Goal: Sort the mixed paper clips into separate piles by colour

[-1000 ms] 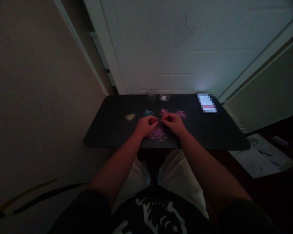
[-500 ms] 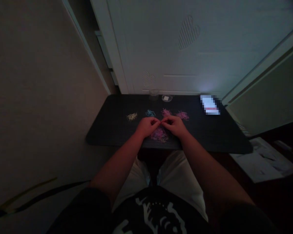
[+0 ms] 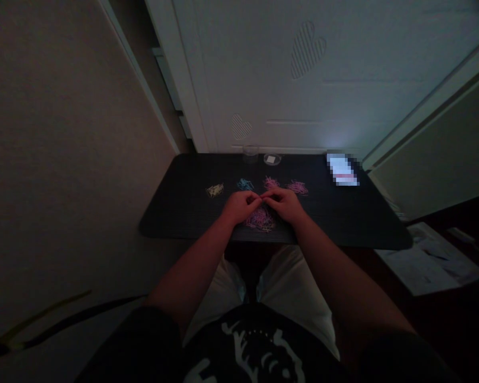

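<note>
Fingertips meet where my left hand and my right hand pinch together, above a mixed pile of thin coloured pieces, mostly pink and purple. Whatever is between the fingertips is too small and dark to make out. Beyond the hands lie sorted heaps of the same small, thin pieces: a pale yellow heap to the left, a blue heap, a pink heap just past my right hand, and another pink heap to its right.
At the back of the dark table stand a clear round container and a clear lid with a white label. A lit, blurred-out screen lies at the back right. Behind rises a white door with hearts.
My two hands have come closer, from a small gap to fingertips touching. The camera view has shifted slightly. The heaps look the same.
</note>
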The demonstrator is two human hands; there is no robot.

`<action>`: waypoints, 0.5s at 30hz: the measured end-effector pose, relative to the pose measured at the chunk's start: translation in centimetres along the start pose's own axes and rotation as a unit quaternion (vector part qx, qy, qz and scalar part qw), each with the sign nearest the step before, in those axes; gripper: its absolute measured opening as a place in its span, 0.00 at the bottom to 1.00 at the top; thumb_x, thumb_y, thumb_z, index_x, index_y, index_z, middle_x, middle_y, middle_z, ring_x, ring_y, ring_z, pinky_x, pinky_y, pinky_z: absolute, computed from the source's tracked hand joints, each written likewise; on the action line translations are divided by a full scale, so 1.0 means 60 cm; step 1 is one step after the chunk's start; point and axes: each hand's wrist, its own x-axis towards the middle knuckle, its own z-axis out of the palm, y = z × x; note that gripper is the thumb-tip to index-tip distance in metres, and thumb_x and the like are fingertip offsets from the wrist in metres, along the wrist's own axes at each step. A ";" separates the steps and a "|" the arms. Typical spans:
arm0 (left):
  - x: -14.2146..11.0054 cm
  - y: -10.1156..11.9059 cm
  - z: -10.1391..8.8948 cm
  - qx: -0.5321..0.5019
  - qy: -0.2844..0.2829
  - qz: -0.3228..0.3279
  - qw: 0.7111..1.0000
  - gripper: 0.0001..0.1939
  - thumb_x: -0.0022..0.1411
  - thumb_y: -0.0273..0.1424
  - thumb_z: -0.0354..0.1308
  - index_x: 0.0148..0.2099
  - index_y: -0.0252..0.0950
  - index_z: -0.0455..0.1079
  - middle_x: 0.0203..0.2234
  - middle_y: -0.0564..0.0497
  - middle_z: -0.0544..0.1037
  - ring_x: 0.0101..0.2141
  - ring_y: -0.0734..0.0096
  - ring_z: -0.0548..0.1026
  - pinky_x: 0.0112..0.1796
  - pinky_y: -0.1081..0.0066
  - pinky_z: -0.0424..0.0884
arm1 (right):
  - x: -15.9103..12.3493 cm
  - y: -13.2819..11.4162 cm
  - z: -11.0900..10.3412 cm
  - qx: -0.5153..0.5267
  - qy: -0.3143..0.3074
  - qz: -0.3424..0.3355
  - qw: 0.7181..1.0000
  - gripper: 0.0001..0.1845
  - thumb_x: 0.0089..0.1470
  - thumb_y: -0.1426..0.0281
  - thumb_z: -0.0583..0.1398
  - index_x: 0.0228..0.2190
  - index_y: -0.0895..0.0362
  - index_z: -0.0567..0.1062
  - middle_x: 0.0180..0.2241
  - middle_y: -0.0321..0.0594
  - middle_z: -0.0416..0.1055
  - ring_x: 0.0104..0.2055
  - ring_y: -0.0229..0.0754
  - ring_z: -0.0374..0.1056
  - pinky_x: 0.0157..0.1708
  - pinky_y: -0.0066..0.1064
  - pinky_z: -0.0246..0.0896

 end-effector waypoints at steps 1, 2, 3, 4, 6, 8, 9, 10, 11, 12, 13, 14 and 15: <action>0.000 0.001 0.000 -0.001 0.000 0.003 1.000 0.13 0.58 0.37 0.55 0.36 0.35 0.76 0.27 0.51 0.79 0.28 0.72 0.74 0.30 0.74 0.66 | 0.000 0.000 0.000 0.002 0.003 0.003 1.000 0.09 0.46 0.67 0.61 0.29 0.57 0.79 0.26 0.39 0.75 0.29 0.39 0.68 0.30 0.31 0.61; -0.001 0.001 -0.001 -0.007 -0.001 0.005 1.000 0.13 0.58 0.37 0.55 0.37 0.34 0.76 0.28 0.50 0.79 0.28 0.72 0.74 0.30 0.74 0.67 | 0.000 0.000 0.000 0.004 0.008 0.005 1.000 0.08 0.46 0.67 0.61 0.28 0.57 0.79 0.26 0.39 0.75 0.29 0.39 0.68 0.31 0.31 0.61; -0.001 0.001 -0.001 -0.017 -0.005 0.008 1.000 0.13 0.57 0.37 0.55 0.37 0.34 0.75 0.28 0.50 0.79 0.28 0.72 0.74 0.30 0.74 0.67 | 0.000 0.000 0.000 0.004 0.014 0.006 1.000 0.08 0.46 0.67 0.61 0.28 0.57 0.79 0.26 0.39 0.75 0.29 0.40 0.68 0.31 0.31 0.62; -0.002 0.001 -0.001 -0.030 -0.010 0.010 0.999 0.14 0.57 0.38 0.56 0.38 0.34 0.75 0.29 0.50 0.79 0.29 0.72 0.74 0.31 0.74 0.68 | 0.000 0.000 0.001 0.005 0.021 0.006 1.000 0.08 0.46 0.67 0.61 0.28 0.57 0.79 0.27 0.39 0.75 0.30 0.40 0.69 0.32 0.31 0.62; -0.002 0.001 0.000 -0.051 -0.022 0.015 0.998 0.15 0.54 0.39 0.59 0.39 0.33 0.74 0.29 0.50 0.79 0.29 0.72 0.74 0.31 0.74 0.68 | 0.000 -0.001 0.001 0.013 0.030 0.008 0.999 0.08 0.46 0.68 0.61 0.28 0.57 0.79 0.27 0.40 0.76 0.31 0.40 0.69 0.33 0.31 0.62; -0.002 -0.001 0.002 -0.055 -0.024 0.018 0.998 0.15 0.53 0.38 0.60 0.39 0.33 0.74 0.29 0.50 0.79 0.29 0.72 0.74 0.31 0.74 0.69 | -0.001 -0.001 0.001 0.019 0.033 0.012 0.999 0.08 0.46 0.68 0.61 0.29 0.57 0.79 0.27 0.40 0.76 0.31 0.40 0.69 0.33 0.32 0.63; -0.002 -0.002 0.003 -0.051 -0.019 0.016 0.998 0.14 0.54 0.38 0.60 0.39 0.34 0.75 0.29 0.50 0.79 0.28 0.73 0.74 0.31 0.74 0.69 | -0.001 -0.002 0.001 0.018 0.035 0.013 0.999 0.09 0.46 0.67 0.61 0.29 0.57 0.79 0.27 0.40 0.76 0.31 0.41 0.69 0.33 0.32 0.62; -0.001 -0.003 0.003 -0.047 -0.012 0.013 0.999 0.13 0.55 0.37 0.58 0.38 0.34 0.75 0.28 0.51 0.79 0.28 0.73 0.74 0.31 0.74 0.68 | 0.000 -0.002 0.001 0.015 0.038 0.013 0.999 0.09 0.46 0.67 0.61 0.28 0.57 0.79 0.27 0.40 0.76 0.30 0.40 0.69 0.32 0.32 0.62; -0.001 -0.004 0.004 -0.044 -0.005 0.010 0.999 0.12 0.56 0.37 0.57 0.38 0.34 0.75 0.28 0.51 0.79 0.28 0.73 0.74 0.31 0.74 0.68 | 0.000 -0.002 0.001 0.013 0.039 0.013 0.999 0.09 0.46 0.67 0.61 0.28 0.57 0.79 0.26 0.40 0.75 0.30 0.40 0.69 0.32 0.32 0.62; 0.000 -0.004 0.004 -0.041 0.000 0.008 0.999 0.12 0.56 0.37 0.57 0.38 0.34 0.75 0.28 0.51 0.79 0.27 0.73 0.74 0.31 0.74 0.68 | 0.000 -0.002 0.001 0.013 0.040 0.012 0.999 0.09 0.46 0.67 0.60 0.28 0.58 0.79 0.26 0.39 0.75 0.29 0.40 0.68 0.31 0.31 0.61; 0.000 -0.005 0.004 -0.039 0.002 0.008 0.999 0.12 0.57 0.37 0.56 0.37 0.34 0.75 0.27 0.51 0.78 0.27 0.74 0.73 0.30 0.74 0.68 | 0.000 -0.002 0.001 0.013 0.041 0.012 0.999 0.09 0.46 0.67 0.60 0.27 0.58 0.79 0.26 0.39 0.75 0.29 0.40 0.68 0.31 0.31 0.61; 0.000 -0.005 0.004 -0.036 0.003 0.008 0.999 0.12 0.57 0.37 0.57 0.37 0.34 0.75 0.27 0.51 0.78 0.27 0.74 0.73 0.30 0.75 0.68 | 0.000 -0.003 0.001 0.015 0.042 0.012 0.999 0.09 0.46 0.67 0.60 0.27 0.58 0.79 0.25 0.39 0.75 0.28 0.39 0.67 0.30 0.31 0.61; 0.000 -0.004 0.003 -0.030 0.002 0.008 1.000 0.12 0.57 0.37 0.57 0.36 0.34 0.75 0.27 0.51 0.78 0.26 0.74 0.73 0.30 0.75 0.67 | 0.000 -0.003 0.001 0.019 0.044 0.012 0.999 0.09 0.45 0.67 0.60 0.28 0.58 0.79 0.25 0.39 0.74 0.28 0.39 0.67 0.29 0.31 0.60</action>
